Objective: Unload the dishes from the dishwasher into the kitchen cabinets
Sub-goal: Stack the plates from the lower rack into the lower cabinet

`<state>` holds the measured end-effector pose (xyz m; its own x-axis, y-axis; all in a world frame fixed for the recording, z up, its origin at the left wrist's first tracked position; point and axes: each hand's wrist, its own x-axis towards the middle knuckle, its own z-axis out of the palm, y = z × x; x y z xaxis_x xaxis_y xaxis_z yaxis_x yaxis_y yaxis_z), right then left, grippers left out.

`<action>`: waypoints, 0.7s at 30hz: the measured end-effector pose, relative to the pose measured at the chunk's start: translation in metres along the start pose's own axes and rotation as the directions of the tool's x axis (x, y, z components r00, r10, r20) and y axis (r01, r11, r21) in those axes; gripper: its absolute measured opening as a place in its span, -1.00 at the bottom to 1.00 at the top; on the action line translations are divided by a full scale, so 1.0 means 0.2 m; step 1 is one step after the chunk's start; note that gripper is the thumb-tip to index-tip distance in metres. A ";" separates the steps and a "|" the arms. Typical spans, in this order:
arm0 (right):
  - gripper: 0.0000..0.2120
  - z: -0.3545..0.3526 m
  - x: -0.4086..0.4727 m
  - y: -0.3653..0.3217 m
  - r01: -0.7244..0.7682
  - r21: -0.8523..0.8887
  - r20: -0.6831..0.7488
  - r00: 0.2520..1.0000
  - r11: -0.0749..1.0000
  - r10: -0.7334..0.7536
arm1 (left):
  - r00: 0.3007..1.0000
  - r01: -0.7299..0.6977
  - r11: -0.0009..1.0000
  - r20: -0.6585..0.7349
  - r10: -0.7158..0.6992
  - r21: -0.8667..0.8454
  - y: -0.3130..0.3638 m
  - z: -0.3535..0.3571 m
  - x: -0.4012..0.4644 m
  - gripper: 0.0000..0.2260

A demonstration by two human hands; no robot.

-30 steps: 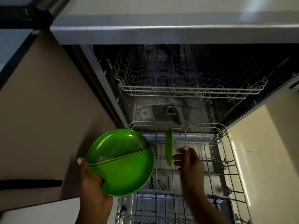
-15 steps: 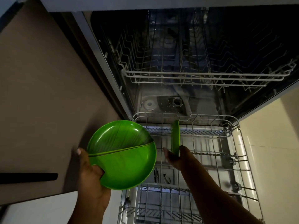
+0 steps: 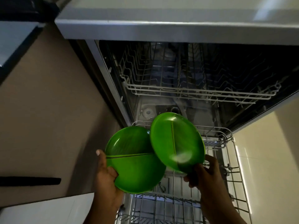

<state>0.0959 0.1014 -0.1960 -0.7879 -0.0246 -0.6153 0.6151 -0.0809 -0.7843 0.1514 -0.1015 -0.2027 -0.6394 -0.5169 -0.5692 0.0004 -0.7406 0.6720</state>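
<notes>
Now the person is standing over the open dishwasher (image 3: 186, 88) and holding green plates in both hands. The left hand (image 3: 106, 177) is gripping a stack of two green plates (image 3: 134, 165) by the near left edge, with the thumb curling over the rim and the fingers going underneath. The right hand (image 3: 203, 173) is pinching a single green plate (image 3: 176, 141) at its near edge, fingers curled round the rim. That plate is tilting up and leaning over the right side of the stack, and the two look to be overlapping, though I cannot tell if they are touching. Both loads are hanging in the air above the lower rack (image 3: 226, 175), which is pulled out toward the person on the right. Farther back, the upper rack (image 3: 202, 92) is sitting inside the dark tub. The desk (image 3: 161, 28) edge is running across the top, above the machine. On the left, a tan cabinet front (image 3: 48, 110) with a dark handle (image 3: 29, 181) is standing beside the dishwasher.
</notes>
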 end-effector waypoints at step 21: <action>-0.71 0.04 -0.22 -0.14 0.345 -0.541 0.063 0.926 0.767 -0.372 | 0.991 0.018 0.974 0.122 -0.047 0.225 0.11 0.24 -0.38 -0.49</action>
<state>0.1135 0.0966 -0.1466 -0.9604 -0.0553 -0.2730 0.2166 0.4683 -0.8566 0.1631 -0.0588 -0.1215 -0.7276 -0.4257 -0.5379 -0.1838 -0.6344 0.7508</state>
